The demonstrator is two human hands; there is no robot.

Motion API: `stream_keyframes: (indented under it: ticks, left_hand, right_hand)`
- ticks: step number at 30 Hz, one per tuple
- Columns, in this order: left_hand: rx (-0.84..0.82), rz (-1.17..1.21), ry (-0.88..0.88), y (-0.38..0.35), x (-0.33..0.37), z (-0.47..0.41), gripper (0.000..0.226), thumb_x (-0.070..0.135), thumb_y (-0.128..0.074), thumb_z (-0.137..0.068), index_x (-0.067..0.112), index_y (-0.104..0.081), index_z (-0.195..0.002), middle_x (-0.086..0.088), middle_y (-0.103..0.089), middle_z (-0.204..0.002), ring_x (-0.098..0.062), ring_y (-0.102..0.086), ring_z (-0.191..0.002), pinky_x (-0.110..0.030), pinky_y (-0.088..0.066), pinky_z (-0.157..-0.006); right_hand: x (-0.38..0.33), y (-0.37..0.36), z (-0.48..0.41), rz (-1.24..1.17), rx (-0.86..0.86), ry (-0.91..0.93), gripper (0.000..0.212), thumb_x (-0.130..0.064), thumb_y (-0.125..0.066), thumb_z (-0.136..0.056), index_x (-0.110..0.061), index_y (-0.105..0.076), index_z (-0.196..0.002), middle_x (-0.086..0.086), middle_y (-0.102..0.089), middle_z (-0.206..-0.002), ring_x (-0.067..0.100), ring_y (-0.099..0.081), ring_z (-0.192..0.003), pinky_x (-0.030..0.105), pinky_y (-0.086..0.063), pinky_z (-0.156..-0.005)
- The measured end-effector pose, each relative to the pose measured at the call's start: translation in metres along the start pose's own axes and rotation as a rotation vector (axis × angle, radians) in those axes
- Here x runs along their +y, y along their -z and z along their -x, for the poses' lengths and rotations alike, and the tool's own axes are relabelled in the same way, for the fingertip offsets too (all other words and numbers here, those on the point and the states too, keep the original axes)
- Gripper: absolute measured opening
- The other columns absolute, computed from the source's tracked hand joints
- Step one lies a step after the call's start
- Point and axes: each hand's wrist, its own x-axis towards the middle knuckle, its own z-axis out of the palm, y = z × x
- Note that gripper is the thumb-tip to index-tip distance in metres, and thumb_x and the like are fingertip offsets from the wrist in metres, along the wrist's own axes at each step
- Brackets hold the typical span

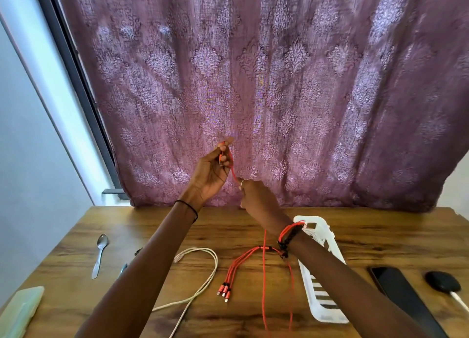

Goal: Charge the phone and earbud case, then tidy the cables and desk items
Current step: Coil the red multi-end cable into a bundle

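Red multi-head cable (pixel 264 248) — lifted above the far edge of the tabletop (pixel 157 226), plug end pinched in the left hand (pixel 212 171), a lower stretch pinched by the right hand (pixel 256 198); its connector heads lie mid-tabletop. Probably the tidying stage: neither this cable nor the one white cable (pixel 203 274) beside it is coiled. Near the right edge are one phone (pixel 401 294), connection unseen, and one earbud case (pixel 442 282) with a white lead (pixel 459 299) attached. Also one white tray (pixel 327 317), and — toward the left edge — one spoon (pixel 100 254) and one green box (pixel 22 309).
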Motion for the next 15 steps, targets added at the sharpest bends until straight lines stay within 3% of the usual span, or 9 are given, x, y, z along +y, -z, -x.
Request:
stream_keyframes:
  ticks: [6, 15]
  left_hand:
    - [-0.004, -0.025, -0.003, 0.004, 0.001, -0.004, 0.04, 0.007, -0.035, -0.098, -0.003, -0.04, -0.136, 0.009, -0.053, -0.068, -0.003, -0.045, -0.05, -0.013, -0.041, -0.048]
    - [0.09, -0.78, -0.219, 0.011, 0.003, -0.007, 0.038, 0.01, -0.04, -0.099, 0.0, -0.044, -0.135, 0.008, -0.065, -0.065, -0.005, -0.058, -0.06, -0.017, -0.049, -0.063]
  right_hand:
    - [-0.011, 0.005, 0.011, 0.149, 0.042, 0.048, 0.036, -0.004, -0.04, -0.092, -0.012, -0.05, -0.126, 0.02, -0.062, -0.107, 0.038, -0.062, -0.1, 0.041, -0.049, -0.077]
    - [-0.022, 0.016, 0.019, 0.163, 0.086, 0.082, 0.023, -0.011, -0.042, -0.095, -0.011, -0.054, -0.115, 0.017, -0.064, -0.103, 0.038, -0.062, -0.099, 0.039, -0.048, -0.075]
